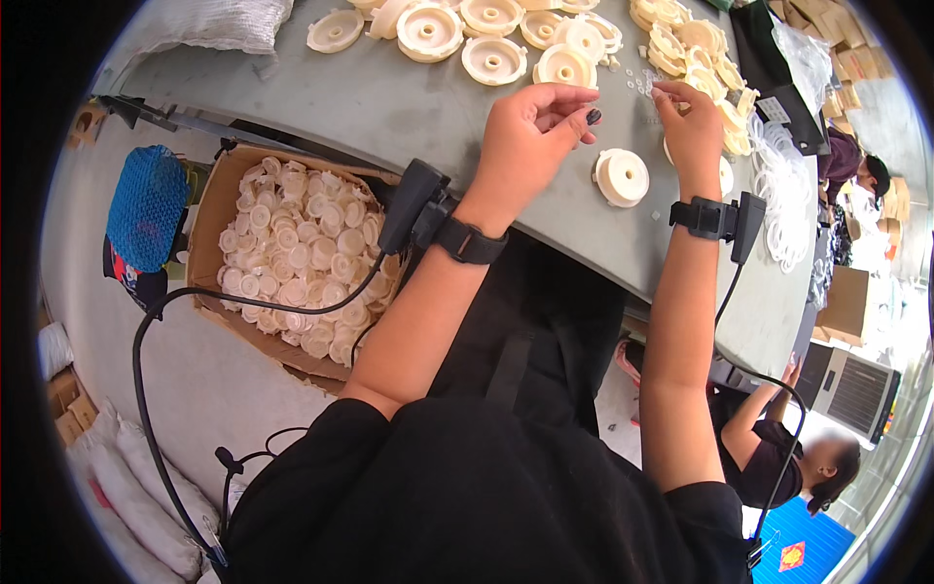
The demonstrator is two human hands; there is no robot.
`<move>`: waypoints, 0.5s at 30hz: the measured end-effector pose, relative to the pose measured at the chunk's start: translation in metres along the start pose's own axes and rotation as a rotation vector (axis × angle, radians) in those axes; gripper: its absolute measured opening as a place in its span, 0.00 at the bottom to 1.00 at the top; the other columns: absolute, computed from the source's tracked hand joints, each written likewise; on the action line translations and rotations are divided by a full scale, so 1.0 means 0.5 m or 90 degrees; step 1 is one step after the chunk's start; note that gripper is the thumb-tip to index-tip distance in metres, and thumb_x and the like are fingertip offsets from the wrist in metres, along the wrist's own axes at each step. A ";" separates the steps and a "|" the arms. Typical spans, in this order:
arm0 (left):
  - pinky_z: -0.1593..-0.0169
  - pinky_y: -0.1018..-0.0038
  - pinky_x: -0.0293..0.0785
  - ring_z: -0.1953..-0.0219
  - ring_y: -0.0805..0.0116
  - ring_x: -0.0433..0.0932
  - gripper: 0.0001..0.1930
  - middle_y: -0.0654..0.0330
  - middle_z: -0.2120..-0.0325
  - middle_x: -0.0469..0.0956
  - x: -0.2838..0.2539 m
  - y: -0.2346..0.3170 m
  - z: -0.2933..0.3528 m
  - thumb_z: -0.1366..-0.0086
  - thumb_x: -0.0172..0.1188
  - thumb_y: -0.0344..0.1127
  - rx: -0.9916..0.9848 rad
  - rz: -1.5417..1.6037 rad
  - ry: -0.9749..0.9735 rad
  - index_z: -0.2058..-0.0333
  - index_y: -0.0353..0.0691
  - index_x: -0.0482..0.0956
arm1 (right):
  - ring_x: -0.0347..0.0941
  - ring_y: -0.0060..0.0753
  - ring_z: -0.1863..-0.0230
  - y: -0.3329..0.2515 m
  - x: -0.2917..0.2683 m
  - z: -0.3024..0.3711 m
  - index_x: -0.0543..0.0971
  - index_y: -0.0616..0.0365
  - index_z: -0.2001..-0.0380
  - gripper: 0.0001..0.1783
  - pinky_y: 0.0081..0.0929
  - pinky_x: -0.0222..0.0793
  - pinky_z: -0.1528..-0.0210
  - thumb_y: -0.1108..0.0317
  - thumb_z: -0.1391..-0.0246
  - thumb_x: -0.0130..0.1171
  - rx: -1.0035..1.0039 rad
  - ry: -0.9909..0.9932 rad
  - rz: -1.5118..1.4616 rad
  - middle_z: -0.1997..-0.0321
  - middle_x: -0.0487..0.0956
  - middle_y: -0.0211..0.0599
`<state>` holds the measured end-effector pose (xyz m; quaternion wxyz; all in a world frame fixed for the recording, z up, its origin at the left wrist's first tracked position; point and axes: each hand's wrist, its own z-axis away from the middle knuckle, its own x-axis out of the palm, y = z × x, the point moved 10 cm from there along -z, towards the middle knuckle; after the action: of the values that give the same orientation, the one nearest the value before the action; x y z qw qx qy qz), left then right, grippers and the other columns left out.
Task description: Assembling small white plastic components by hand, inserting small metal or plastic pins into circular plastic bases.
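Observation:
My left hand (533, 141) is over the grey table with thumb and fingers pinched together. At the thumb tip sits a small dark round piece (593, 116). My right hand (693, 122) reaches to small clear rings (637, 82) scattered on the table, its thumb and forefinger drawn together. Whatever lies between those fingertips is too small to make out. Below and between both hands lies a cream round plastic part (622, 178) with a hole in its centre. Similar cream wheel-shaped parts (494, 60) lie just beyond my left hand.
More cream parts (699, 47) are heaped at the far right, beside coiled white tubing (781, 195) and a black box (790, 83). An open cardboard box (219, 195) full of translucent caps stands left below the table. Another person (769, 453) sits at the right. Cables run from both wrist straps.

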<state>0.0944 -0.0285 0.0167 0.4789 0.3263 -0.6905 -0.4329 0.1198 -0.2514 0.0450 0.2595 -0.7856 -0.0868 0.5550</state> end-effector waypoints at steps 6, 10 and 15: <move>0.65 0.79 0.73 0.70 0.75 0.77 0.10 0.60 0.67 0.79 -0.014 0.011 -0.003 0.39 0.56 0.27 0.013 0.041 0.074 0.58 0.33 0.75 | 0.74 0.38 0.65 -0.110 0.027 -0.039 0.83 0.48 0.69 0.14 0.36 0.67 0.63 0.53 0.57 0.64 -0.122 0.031 0.122 0.71 0.79 0.34; 0.68 0.82 0.73 0.74 0.79 0.76 0.08 0.62 0.71 0.78 -0.024 0.008 -0.002 0.40 0.56 0.25 0.025 0.101 0.102 0.61 0.33 0.77 | 0.75 0.38 0.66 -0.124 0.064 -0.063 0.82 0.51 0.70 0.13 0.33 0.68 0.63 0.55 0.56 0.64 -0.133 -0.042 0.167 0.71 0.80 0.33; 0.67 0.83 0.73 0.72 0.79 0.75 0.11 0.63 0.70 0.76 -0.033 0.016 0.009 0.41 0.56 0.22 0.031 0.143 0.099 0.58 0.33 0.76 | 0.76 0.26 0.69 -0.140 -0.003 -0.014 0.80 0.62 0.66 0.12 0.22 0.70 0.64 0.65 0.52 0.62 -0.084 -0.067 -0.176 0.70 0.81 0.37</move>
<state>0.0951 -0.0097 0.0169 0.5685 0.2912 -0.6935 -0.3332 0.1364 -0.1950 0.0832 0.2763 -0.7514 -0.2440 0.5473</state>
